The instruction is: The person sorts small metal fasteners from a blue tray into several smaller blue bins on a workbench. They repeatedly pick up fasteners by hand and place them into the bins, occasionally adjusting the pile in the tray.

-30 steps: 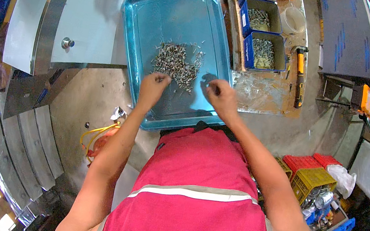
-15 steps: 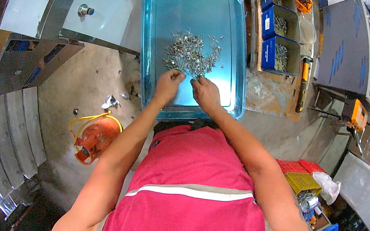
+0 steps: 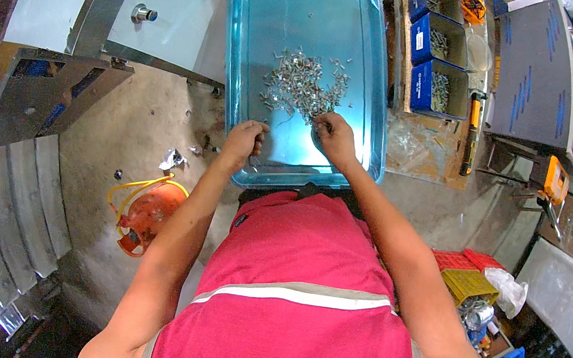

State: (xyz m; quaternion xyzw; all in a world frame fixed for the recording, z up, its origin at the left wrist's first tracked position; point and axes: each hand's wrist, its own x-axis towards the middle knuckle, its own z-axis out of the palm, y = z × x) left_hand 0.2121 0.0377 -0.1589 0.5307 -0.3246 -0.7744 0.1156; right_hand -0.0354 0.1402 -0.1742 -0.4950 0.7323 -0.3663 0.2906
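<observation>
Hands first: the left hand (image 3: 243, 142) is over the near left edge of the blue tray (image 3: 285, 10), its fingers curled in, and from where I stand I can't tell whether anything is tucked inside them. The right hand (image 3: 334, 138) has its fingertips drawn together at the near right edge of the pile of small metal pieces (image 3: 300, 82). It looks like a pinch, but whatever may be between the tips is too small to make out.

The pile is in the middle of the tray, with loose pieces strewn around it. To the right, on the brown surface (image 3: 421, 157), stands a row of blue bins (image 3: 421, 85) with metal pieces in them; a yellow and black tool (image 3: 471, 135) lies just beside the nearest one.

To pick well here, I'd work from the loose edge of the pile rather than dig into the tangled middle, using thumb and fingertip so only the wanted pieces come up. Keeping the left hand low over the tray would let any dropped piece land inside it. Glare on the shiny bottom near the right hand could hide small pieces, so a slightly different head angle might help.
</observation>
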